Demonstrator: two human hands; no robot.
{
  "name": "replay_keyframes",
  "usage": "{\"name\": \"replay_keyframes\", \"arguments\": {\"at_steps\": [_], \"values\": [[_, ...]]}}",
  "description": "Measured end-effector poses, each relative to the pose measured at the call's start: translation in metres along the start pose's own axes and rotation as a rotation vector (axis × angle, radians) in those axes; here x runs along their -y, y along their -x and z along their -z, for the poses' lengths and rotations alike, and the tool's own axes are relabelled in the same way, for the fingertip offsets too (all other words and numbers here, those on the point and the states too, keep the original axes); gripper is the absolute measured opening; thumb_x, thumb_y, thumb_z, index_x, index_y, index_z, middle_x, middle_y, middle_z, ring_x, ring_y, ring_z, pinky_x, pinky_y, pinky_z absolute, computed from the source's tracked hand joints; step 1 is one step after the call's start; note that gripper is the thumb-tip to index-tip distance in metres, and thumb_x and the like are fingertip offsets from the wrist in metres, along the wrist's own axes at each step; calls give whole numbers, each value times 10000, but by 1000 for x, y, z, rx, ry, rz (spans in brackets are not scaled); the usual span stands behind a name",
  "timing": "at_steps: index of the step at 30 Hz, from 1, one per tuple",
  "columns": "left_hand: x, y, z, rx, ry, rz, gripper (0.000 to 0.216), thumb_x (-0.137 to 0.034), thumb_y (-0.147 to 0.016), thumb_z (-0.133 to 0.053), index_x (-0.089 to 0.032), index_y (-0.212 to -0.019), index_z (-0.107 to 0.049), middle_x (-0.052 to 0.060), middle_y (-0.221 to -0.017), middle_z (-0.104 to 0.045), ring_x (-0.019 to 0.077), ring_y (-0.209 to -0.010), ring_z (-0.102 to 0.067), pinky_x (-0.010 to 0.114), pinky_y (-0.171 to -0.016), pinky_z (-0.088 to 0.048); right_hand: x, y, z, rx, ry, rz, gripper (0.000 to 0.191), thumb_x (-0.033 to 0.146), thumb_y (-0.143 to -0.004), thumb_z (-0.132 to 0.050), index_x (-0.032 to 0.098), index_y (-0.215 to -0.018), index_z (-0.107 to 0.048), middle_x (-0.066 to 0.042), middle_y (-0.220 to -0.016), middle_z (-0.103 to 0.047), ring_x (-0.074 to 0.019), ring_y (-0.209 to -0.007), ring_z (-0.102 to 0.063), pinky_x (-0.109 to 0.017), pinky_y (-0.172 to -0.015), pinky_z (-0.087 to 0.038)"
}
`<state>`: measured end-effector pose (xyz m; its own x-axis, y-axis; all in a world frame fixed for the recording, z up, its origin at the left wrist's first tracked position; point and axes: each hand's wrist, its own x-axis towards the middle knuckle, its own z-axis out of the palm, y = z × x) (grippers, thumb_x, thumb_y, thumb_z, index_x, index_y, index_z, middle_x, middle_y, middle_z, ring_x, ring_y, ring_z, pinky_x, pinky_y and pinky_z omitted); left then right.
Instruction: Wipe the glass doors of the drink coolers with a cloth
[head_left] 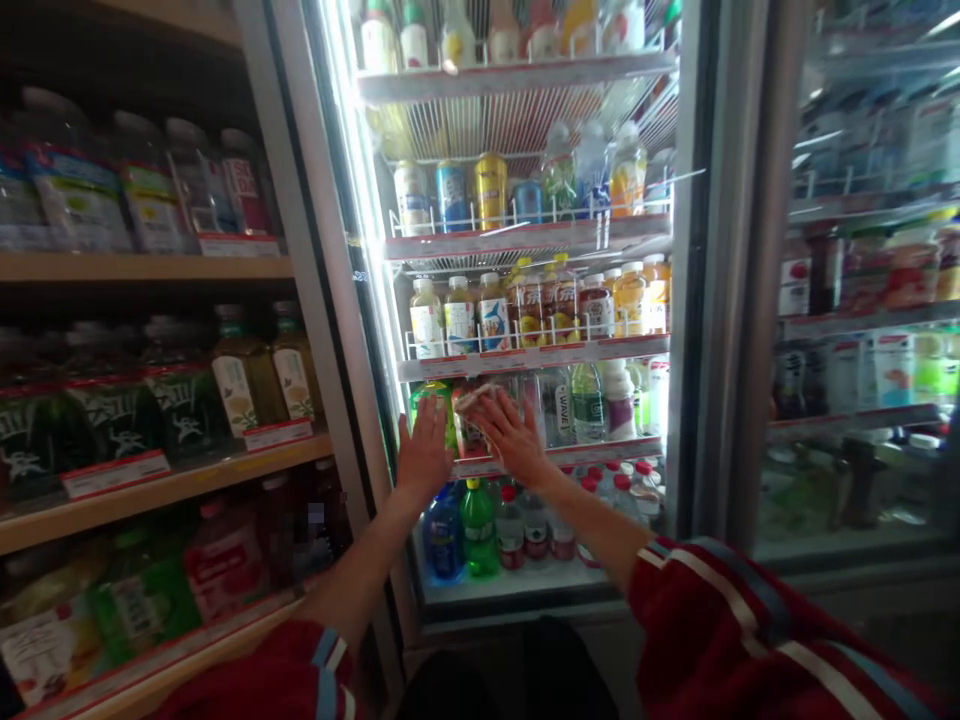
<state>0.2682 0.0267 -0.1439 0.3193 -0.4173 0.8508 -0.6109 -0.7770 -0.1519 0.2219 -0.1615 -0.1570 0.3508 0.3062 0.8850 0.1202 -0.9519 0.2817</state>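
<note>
A glass fridge door [525, 610] stands in front of me, with lit shelves of drinks behind it. My left hand [426, 448] lies flat against the glass, fingers stretched upward, holding nothing. Just to its right, my right hand [514, 438] presses a crumpled pale cloth [471, 400] on the glass under its spread fingers. Part of the cloth is hidden by that hand. Behind the hands, a shelf holds green-labelled bottles, a clear bottle [587, 405] and a purple-labelled bottle [619, 400].
To the left, wooden shelves [150, 262] carry several large bottles. A metal door frame [739, 300] borders the glass at right, with another drinks fridge [862, 320] beyond. Big bottles, including a green bottle [480, 530], stand at the bottom of the lit fridge.
</note>
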Motion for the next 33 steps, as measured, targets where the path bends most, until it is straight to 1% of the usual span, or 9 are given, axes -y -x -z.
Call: {"name": "replay_keyframes", "arguments": {"at_steps": [2,7,8,13,15,19,21,27,33], "values": [[-5,-1,1,23,0,-49,640,-142,-742,-471,-108,-1373,-368,174,-1484,-293,288,-1393,-235,563,-1124,-160,-5,-1,1,-32,18,-27,497,192,-861,-473,281,-1349,-446,-36,-1461,-389,-248,-1404,-217,-548,-1129,-88],[-14,-3,0,9,7,-16,621,-160,-748,-462,-99,-1361,-389,179,-1478,-302,296,-1392,-235,575,-1121,-143,-34,3,10,-216,89,-328,435,219,-878,-441,200,-1310,-491,-106,-1441,-409,-268,-1407,-201,-569,-1100,-154],[-17,-4,-1,2,15,-14,623,-164,-750,-463,-99,-1364,-386,178,-1478,-304,297,-1392,-236,571,-1124,-140,-35,5,11,-213,92,-325,433,218,-877,-443,201,-1307,-495,-106,-1441,-409,-266,-1408,-196,-565,-1101,-156],[-42,-8,-7,-12,48,-118,651,-153,-755,-466,-98,-1392,-344,157,-1492,-280,277,-1398,-226,544,-1137,-127,-25,16,10,-63,86,-101,474,178,-854,-476,253,-1322,-478,-63,-1438,-422,-244,-1408,-201,-532,-1125,-84],[-50,-9,-9,3,48,-153,660,-148,-754,-464,-94,-1398,-332,150,-1489,-288,267,-1397,-232,543,-1139,-123,-30,20,9,-74,93,-129,477,187,-851,-483,260,-1322,-478,-60,-1441,-419,-243,-1405,-208,-530,-1123,-83],[-56,-9,-10,56,35,-145,653,-142,-750,-456,-115,-1393,-349,133,-1482,-310,267,-1386,-264,556,-1137,-113,-54,27,11,-189,121,-335,468,232,-861,-454,214,-1328,-474,-98,-1456,-386,-264,-1395,-226,-542,-1103,-144],[-60,-10,-10,50,31,-129,650,-143,-753,-457,-112,-1392,-350,136,-1484,-306,272,-1386,-263,559,-1135,-121,-59,30,12,-214,132,-388,476,234,-860,-442,186,-1333,-468,-120,-1462,-370,-275,-1395,-220,-547,-1096,-158],[-83,-17,-14,-27,62,-203,603,-131,-761,-459,-105,-1360,-391,135,-1475,-331,255,-1383,-274,512,-1151,-129,-52,38,16,-97,112,-128,437,214,-845,-474,256,-1278,-511,-62,-1422,-442,-237,-1390,-236,-519,-1124,-85],[-92,-19,-21,-30,64,-236,534,-136,-766,-465,-80,-1297,-457,166,-1447,-373,278,-1371,-298,523,-1146,-119,-78,32,33,-214,148,-313,381,294,-837,-506,180,-1196,-558,-133,-1365,-483,-283,-1355,-291,-555,-1097,-126]]}}
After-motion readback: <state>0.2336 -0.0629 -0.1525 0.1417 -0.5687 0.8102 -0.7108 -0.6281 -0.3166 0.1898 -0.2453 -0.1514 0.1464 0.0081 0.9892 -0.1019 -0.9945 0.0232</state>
